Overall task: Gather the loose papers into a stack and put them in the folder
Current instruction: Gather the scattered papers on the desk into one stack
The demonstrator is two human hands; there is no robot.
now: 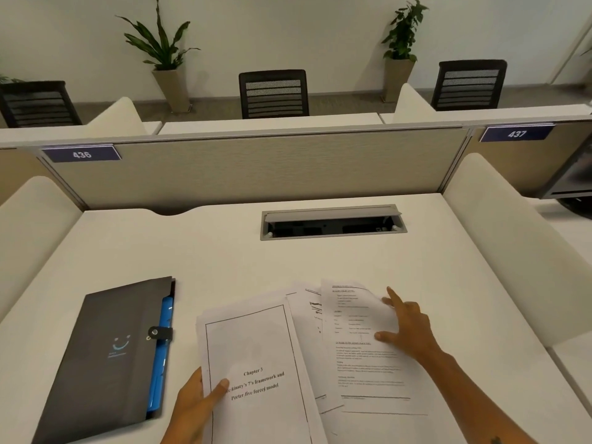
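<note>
White printed papers (307, 344) lie fanned across the near middle of a pale desk (224, 251); we count at least three overlapping sheets, though more may hide beneath. Leftmost is a bordered title page (259, 373) reading "Chapter 3". Our left hand (195, 408) grips that page's lower left edge, thumb on top and the other fingers underneath, out of view. Our right hand (405, 323) rests flat on the rightmost text sheet (362, 347), fingers spread, the index finger pointing toward the sheet's far right corner.

Just left of the papers, apart from them, lies one dark grey folder (109, 357), closed (a snap tab sits at its right edge), with a blue inner layer showing along that edge and a small smile logo on the cover.

Farther back, one open cable tray (333, 221) is set into the desk. A beige partition (256, 168) carries two blue number plates, "436" (81, 154) and "437" (516, 133). Beyond it we see three black mesh chairs (274, 92) and two potted plants (163, 56) against a white wall.
</note>
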